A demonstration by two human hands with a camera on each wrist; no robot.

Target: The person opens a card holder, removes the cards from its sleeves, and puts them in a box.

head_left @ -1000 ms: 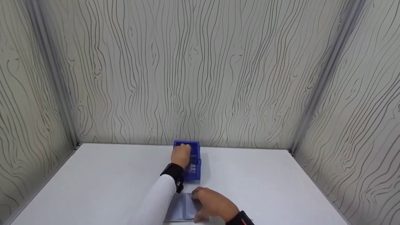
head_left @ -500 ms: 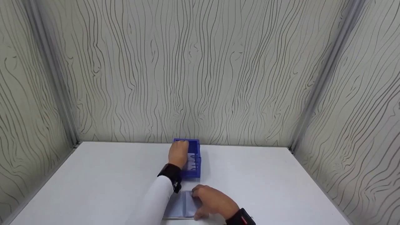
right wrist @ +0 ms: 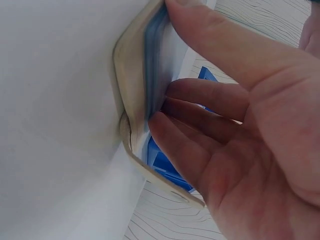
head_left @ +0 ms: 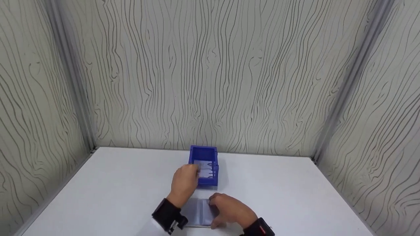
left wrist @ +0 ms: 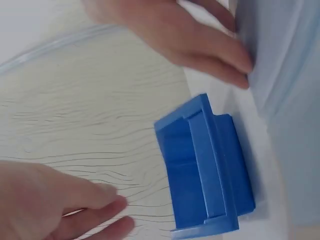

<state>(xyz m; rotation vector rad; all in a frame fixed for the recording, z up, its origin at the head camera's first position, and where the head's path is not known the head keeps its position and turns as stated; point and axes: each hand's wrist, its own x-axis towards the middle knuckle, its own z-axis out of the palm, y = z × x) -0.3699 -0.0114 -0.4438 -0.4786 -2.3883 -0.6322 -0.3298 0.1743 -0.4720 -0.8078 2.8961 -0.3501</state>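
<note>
An open card holder [head_left: 206, 213] with clear plastic sleeves lies on the table near me. In the right wrist view its cream cover [right wrist: 131, 75] and snap strap [right wrist: 172, 190] show. My right hand [head_left: 233, 210] holds the holder's right side, thumb at the near edge and fingertips at the far part of the sleeves. My left hand [head_left: 184, 183] is above the near left corner of a blue bin [head_left: 207, 182]. In the left wrist view that hand [left wrist: 60, 202] has loosely bent fingers, with nothing visible between them. A pale sheet with dark marks [head_left: 206, 169] lies inside the bin.
The white table [head_left: 124, 183] reaches back to a wood-grain patterned wall [head_left: 203, 72]. Similar panels stand at left and right, with grey metal posts [head_left: 351, 78] at the corners. The bin stands just beyond the holder, near the back wall.
My left hand has drawn back from the bin toward me, uncovering more of the pale sheet inside. My right hand stays on the card holder. The head view has shifted slightly.
</note>
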